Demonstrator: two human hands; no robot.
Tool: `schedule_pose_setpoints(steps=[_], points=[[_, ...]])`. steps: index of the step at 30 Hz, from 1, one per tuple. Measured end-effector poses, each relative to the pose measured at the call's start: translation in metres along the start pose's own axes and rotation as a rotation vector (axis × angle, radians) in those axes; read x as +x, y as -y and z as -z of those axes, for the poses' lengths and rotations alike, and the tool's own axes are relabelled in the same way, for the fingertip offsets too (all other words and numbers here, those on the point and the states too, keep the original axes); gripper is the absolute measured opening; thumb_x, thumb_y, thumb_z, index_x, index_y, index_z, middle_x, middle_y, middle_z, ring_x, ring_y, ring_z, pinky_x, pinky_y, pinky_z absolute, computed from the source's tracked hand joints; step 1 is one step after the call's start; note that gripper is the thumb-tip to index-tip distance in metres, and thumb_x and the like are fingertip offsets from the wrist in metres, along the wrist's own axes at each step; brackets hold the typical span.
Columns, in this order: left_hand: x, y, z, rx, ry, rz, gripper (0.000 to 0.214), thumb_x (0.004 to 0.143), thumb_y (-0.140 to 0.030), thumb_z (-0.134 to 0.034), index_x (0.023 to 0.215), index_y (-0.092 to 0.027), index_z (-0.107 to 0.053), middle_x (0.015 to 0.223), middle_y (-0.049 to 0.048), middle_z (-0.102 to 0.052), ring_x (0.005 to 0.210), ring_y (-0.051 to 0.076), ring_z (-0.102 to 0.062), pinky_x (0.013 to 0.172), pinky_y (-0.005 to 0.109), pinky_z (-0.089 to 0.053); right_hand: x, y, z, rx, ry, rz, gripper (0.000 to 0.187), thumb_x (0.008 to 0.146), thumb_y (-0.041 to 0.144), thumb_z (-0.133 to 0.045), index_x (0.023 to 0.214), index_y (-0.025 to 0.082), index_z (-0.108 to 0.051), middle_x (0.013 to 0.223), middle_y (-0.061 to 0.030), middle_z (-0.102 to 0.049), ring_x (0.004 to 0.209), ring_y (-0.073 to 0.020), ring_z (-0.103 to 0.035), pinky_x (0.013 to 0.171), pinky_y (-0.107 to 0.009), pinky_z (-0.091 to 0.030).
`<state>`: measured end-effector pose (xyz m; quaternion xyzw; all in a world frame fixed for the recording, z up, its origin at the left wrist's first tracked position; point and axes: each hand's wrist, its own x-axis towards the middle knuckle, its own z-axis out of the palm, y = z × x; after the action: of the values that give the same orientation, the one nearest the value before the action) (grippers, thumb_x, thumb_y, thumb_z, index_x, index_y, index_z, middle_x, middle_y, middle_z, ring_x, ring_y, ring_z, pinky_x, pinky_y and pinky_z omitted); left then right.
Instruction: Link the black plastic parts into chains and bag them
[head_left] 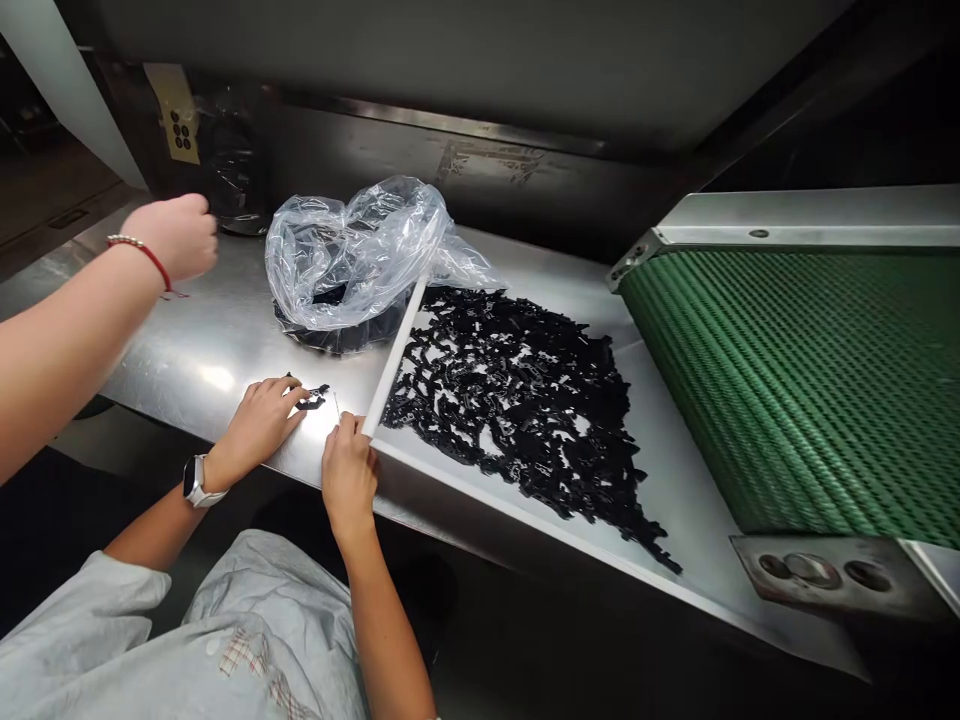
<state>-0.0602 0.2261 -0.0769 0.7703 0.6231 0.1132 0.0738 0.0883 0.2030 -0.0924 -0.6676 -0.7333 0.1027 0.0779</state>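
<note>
My left hand (262, 418), with a white watch at its wrist, rests on the metal table. Its fingers hold a small black plastic part (313, 398) down against the surface. My right hand (349, 470) is closed beside the tray's near left corner, pinching a thin metal pick (337, 406) whose tip points up towards the part. Most of the pick is hidden in the fingers. To the right, a large heap of similar black plastic parts (517, 390) lies spread in a white tray (465, 480).
A clear plastic bag (360, 250) with black parts stands behind my hands. Another person's arm (97, 310), with a red bracelet, reaches in from the left, its hand closed. A green conveyor belt (810, 380) slopes at the right. The metal table (202, 340) has a front edge near my wrists.
</note>
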Motion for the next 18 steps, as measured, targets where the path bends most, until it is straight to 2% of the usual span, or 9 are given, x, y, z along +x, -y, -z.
schedule_pose_setpoints(steps=[3, 7, 11, 14, 16, 18], points=[[-0.002, 0.003, 0.002, -0.060, -0.016, -0.003, 0.025, 0.097, -0.022, -0.058, 0.120, -0.016, -0.066, 0.128, 0.0158, -0.067, 0.119, 0.035, -0.063, 0.100, 0.052, -0.052, -0.005, -0.003, 0.001, 0.009, 0.015, 0.016, 0.031, 0.105, 0.017, -0.040, 0.130, 0.012, -0.058, 0.090, -0.0093, -0.071, 0.082, -0.0239, -0.075, 0.067, -0.030, -0.056], [-0.004, 0.012, 0.003, -0.160, -0.061, 0.015, 0.034, 0.099, -0.026, -0.056, 0.131, -0.017, -0.057, 0.133, 0.0149, -0.061, 0.121, 0.030, -0.062, 0.105, 0.048, -0.051, -0.007, -0.006, -0.001, 0.009, 0.038, 0.010, 0.035, 0.106, 0.017, -0.038, 0.134, 0.012, -0.057, 0.094, -0.0098, -0.072, 0.084, -0.0228, -0.075, 0.071, -0.030, -0.057], [0.004, 0.019, -0.003, -0.215, -0.094, 0.070, 0.035, 0.099, -0.027, -0.056, 0.131, -0.014, -0.058, 0.130, 0.0186, -0.059, 0.119, 0.034, -0.061, 0.106, 0.055, -0.049, -0.004, -0.008, -0.006, 0.001, 0.037, 0.008, 0.036, 0.104, 0.013, -0.039, 0.134, 0.015, -0.058, 0.095, -0.0087, -0.072, 0.082, -0.0214, -0.075, 0.069, -0.028, -0.056], [0.008, 0.010, -0.003, -0.209, -0.092, 0.092, 0.023, 0.097, -0.025, -0.059, 0.117, -0.015, -0.067, 0.124, 0.0178, -0.063, 0.115, 0.034, -0.063, 0.104, 0.055, -0.051, -0.003, -0.009, -0.004, 0.015, -0.018, 0.043, 0.036, 0.102, 0.010, -0.038, 0.126, 0.014, -0.064, 0.095, -0.0101, -0.073, 0.079, -0.0218, -0.075, 0.062, -0.028, -0.055], [0.009, 0.000, 0.001, -0.179, -0.105, 0.105, 0.017, 0.095, -0.024, -0.064, 0.110, -0.018, -0.070, 0.124, 0.0152, -0.067, 0.115, 0.031, -0.065, 0.101, 0.049, -0.054, -0.002, -0.013, -0.001, 0.048, -0.086, 0.091, 0.036, 0.101, 0.008, -0.035, 0.110, 0.010, -0.069, 0.092, -0.0140, -0.073, 0.073, -0.0233, -0.074, 0.058, -0.029, -0.054], [0.008, -0.008, 0.007, -0.130, -0.142, 0.131, 0.021, 0.091, -0.025, -0.070, 0.111, -0.019, -0.071, 0.129, 0.0151, -0.067, 0.119, 0.030, -0.065, 0.099, 0.046, -0.056, 0.006, -0.022, -0.001, 0.103, -0.172, 0.164, 0.036, 0.101, 0.010, -0.034, 0.102, 0.007, -0.070, 0.094, -0.0197, -0.072, 0.074, -0.0269, -0.074, 0.060, -0.033, -0.056]])
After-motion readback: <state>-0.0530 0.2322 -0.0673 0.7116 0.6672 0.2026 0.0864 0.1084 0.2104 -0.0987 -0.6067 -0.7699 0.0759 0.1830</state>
